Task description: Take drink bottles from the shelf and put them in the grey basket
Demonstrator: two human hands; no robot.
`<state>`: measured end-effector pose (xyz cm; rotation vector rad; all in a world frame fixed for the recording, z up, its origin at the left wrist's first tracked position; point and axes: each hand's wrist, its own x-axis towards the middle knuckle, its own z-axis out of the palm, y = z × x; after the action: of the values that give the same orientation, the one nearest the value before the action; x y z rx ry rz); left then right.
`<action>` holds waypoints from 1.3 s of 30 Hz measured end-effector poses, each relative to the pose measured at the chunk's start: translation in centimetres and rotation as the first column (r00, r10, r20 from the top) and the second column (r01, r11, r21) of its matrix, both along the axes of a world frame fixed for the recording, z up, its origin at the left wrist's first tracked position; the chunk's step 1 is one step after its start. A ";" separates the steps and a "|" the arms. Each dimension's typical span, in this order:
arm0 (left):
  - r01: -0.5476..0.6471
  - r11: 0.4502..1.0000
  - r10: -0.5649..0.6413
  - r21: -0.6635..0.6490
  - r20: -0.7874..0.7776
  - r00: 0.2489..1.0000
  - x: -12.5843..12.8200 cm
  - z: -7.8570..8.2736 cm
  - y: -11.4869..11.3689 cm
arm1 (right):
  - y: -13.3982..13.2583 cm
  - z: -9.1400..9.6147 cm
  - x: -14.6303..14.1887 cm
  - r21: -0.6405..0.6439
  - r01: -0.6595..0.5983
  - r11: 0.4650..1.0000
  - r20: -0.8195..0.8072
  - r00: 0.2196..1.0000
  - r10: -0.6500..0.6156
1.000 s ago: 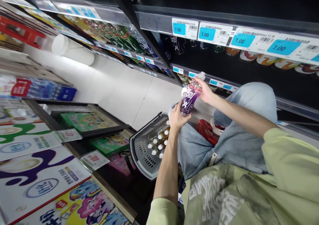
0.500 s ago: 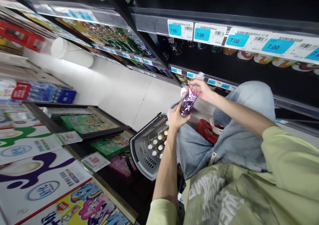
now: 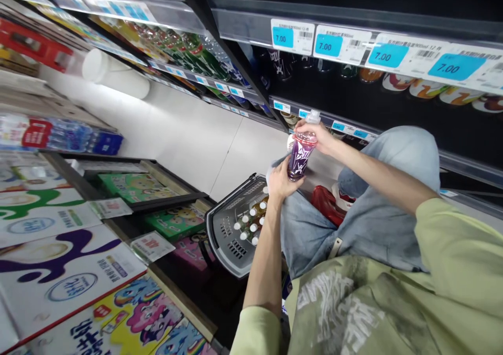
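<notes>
Between my two hands is a purple-labelled drink bottle (image 3: pixel 301 158) with a clear cap, tilted, its label facing up at me. My left hand (image 3: pixel 283 179) is closed round its lower end. Near the neck, my right hand (image 3: pixel 317 136) grips the upper part with the fingers wrapped over it. A grey shopping basket (image 3: pixel 226 229) stands on the floor beside my left forearm. In it are several white-capped bottles (image 3: pixel 251 220). Just behind the held bottle, a white round object (image 3: pixel 290 143) shows in part; I cannot tell what it is.
Dark shelves with price tags (image 3: pixel 346 48) run along the right, with drink bottles (image 3: pixel 192 51) further down. At left are stacked milk cartons (image 3: pixel 58 276) and a low display with green boxes (image 3: pixel 137 187). A white bin (image 3: pixel 118 75) stands on the pale floor (image 3: pixel 192 130).
The view has shifted slightly. Both hands keep their hold on the bottle, which stands a little more upright in the picture than before.
</notes>
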<state>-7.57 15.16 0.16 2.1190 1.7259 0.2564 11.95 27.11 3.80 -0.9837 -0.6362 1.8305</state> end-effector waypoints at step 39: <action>-0.580 0.723 0.682 -0.376 0.521 0.513 3.1 10.9 -20.7 | -15.8 3.9 -1.4 0.315 -0.937 -0.149 0.757 0.154 0.635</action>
<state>-4.47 -5.59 11.06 0.9754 1.8996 0.8993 10.58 11.30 7.71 -0.0723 -2.6414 1.8745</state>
